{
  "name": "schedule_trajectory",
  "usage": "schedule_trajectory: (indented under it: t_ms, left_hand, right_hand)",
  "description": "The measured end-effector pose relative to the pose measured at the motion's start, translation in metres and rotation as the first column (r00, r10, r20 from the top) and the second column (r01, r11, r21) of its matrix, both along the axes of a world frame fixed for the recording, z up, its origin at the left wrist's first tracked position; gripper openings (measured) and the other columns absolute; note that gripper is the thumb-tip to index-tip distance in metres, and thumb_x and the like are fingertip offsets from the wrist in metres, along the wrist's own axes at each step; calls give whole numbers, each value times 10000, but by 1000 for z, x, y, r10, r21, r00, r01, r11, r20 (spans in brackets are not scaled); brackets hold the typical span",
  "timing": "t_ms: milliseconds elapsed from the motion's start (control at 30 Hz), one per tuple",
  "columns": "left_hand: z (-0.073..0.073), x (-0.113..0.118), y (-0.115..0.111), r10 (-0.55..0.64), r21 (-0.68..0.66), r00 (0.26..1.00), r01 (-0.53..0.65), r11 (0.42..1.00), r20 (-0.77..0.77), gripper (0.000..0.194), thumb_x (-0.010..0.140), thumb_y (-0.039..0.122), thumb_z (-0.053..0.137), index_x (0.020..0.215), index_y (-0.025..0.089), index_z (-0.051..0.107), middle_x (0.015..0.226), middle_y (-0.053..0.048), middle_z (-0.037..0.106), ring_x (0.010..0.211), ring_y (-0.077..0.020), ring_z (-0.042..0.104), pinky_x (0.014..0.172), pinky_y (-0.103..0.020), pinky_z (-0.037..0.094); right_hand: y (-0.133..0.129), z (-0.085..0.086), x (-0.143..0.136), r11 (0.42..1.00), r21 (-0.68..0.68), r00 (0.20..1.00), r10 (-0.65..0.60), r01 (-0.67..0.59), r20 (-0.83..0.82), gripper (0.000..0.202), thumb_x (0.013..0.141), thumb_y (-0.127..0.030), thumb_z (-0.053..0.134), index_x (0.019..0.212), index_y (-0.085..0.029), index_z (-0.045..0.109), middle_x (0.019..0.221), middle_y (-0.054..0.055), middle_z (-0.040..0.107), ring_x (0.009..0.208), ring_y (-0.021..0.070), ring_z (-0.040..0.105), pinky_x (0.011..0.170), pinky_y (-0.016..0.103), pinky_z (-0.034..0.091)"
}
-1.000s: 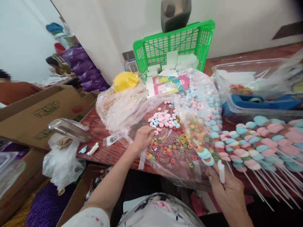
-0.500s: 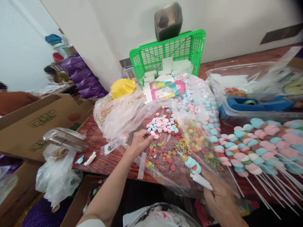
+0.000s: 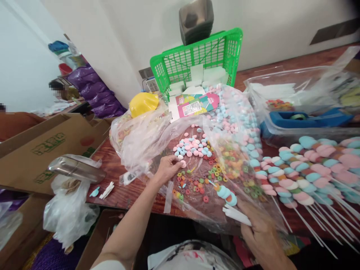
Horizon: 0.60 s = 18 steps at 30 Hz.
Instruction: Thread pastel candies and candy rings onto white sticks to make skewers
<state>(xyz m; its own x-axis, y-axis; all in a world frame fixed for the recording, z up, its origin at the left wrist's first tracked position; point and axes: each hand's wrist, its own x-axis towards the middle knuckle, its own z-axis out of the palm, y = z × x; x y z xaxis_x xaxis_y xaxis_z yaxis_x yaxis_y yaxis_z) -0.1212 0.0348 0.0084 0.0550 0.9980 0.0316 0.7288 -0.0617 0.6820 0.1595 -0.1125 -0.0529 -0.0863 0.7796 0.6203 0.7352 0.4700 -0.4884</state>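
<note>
My left hand (image 3: 168, 169) is closed in a pinch at the near edge of a small pile of pink, blue and white candies (image 3: 191, 145). At its fingertips is a round pink candy (image 3: 183, 164). My right hand (image 3: 260, 228) is wrapped around a candy skewer (image 3: 226, 195) threaded with blue pieces and ring pieces, its tip pointing up and left. The same hand grips several white sticks (image 3: 236, 215). Coloured cereal rings (image 3: 201, 182) lie scattered on the clear plastic between my hands.
Finished candy skewers (image 3: 306, 172) are heaped at the right, below a clear tub (image 3: 298, 80) with a blue tape dispenser (image 3: 309, 119). A green basket (image 3: 197, 52) stands behind. At the left are a steel flask (image 3: 75, 169) and a cardboard box (image 3: 53, 146). Other people sit far left.
My left hand has shifted slightly, with a pink candy now at its fingertips. The skewer and sticks in my right hand have moved slightly. The view has tilted a little.
</note>
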Motion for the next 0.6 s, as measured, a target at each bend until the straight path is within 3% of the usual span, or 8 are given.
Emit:
schedule_trajectory:
  t_ms: [200, 333, 400, 500, 600]
  left_hand:
    - [-6, 0, -1, -45, -11, 999, 45, 999, -6, 232, 706, 362, 646, 634, 144, 678, 595, 8, 621, 585, -114, 516, 566, -219, 382]
    - [-10, 4, -3, -39, 14, 998, 39, 999, 54, 273, 726, 353, 634, 896, 146, 684, 701, -3, 644, 592, -112, 528, 580, -224, 410]
    - [-9, 6, -4, -111, 51, 993, 112, 992, -29, 253, 770, 344, 586, 906, 153, 680, 716, -12, 623, 619, -123, 524, 610, -242, 419]
    - [-5, 8, -5, -207, 110, 943, 242, 964, -260, 252, 824, 337, 521, 710, 162, 661, 694, -32, 581, 697, -159, 514, 717, -306, 422]
    - [-4, 10, -10, -199, 187, 937, 259, 948, -288, 190, 810, 301, 548, 723, 164, 646, 754, -42, 614, 756, -172, 523, 799, -343, 421]
  right_hand:
    - [1, -3, -2, 1000, -2, 1000, -6, 6, 18, 465, 737, -37, 388, 1085, -146, 676, 947, 92, 749, 843, 228, 727, 696, 325, 604]
    - [1, 4, -5, 1000, 16, 998, 3, -3, 56, 411, 778, -47, 390, 1039, -132, 696, 918, 100, 753, 804, 223, 733, 669, 305, 606]
    - [1, 7, -8, 1000, 6, 998, 10, -10, 62, 435, 778, -40, 380, 1058, -146, 695, 906, 86, 755, 773, 212, 734, 660, 300, 607]
    - [1, 7, -9, 1000, -9, 998, 9, -9, 56, 471, 767, -33, 376, 1091, -164, 691, 899, 75, 755, 757, 207, 732, 646, 299, 605]
    - [0, 6, -9, 999, -40, 999, 14, -13, 41, 478, 768, -35, 382, 1106, -176, 690, 888, 71, 751, 755, 203, 727, 652, 291, 600]
